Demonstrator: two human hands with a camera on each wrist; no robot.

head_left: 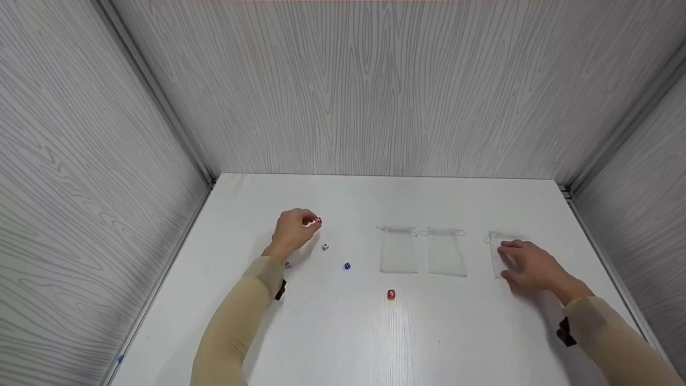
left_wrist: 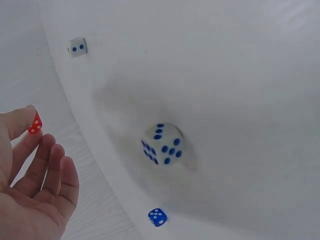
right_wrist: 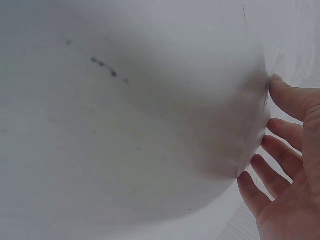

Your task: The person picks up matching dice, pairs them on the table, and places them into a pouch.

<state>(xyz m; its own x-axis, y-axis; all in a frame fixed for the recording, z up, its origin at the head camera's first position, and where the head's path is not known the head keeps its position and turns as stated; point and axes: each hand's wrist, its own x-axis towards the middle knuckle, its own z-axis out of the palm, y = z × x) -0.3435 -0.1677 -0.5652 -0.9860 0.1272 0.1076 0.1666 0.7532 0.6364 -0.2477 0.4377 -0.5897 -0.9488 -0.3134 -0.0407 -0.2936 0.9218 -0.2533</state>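
My left hand (head_left: 292, 229) pinches a red die (left_wrist: 35, 123) with white dots between thumb and forefinger, above the left part of the table. Below it lie a white die (head_left: 325, 246) and a blue die (head_left: 347, 265). Another white die (head_left: 288, 265) with blue dots shows beside the left wrist, large in the left wrist view. On the right, my right hand (head_left: 533, 266) has its fingers spread, fingertips touching a small sheer drawstring pouch (head_left: 497, 260) that lies flat. The hand partly covers this pouch.
Two more sheer pouches, one on the left (head_left: 398, 250) and one in the middle (head_left: 447, 252), lie side by side between the hands. A second red die (head_left: 391, 294) sits nearer me. Wood-patterned panels (head_left: 343, 91) enclose the white table (head_left: 321, 343) at the back and sides.
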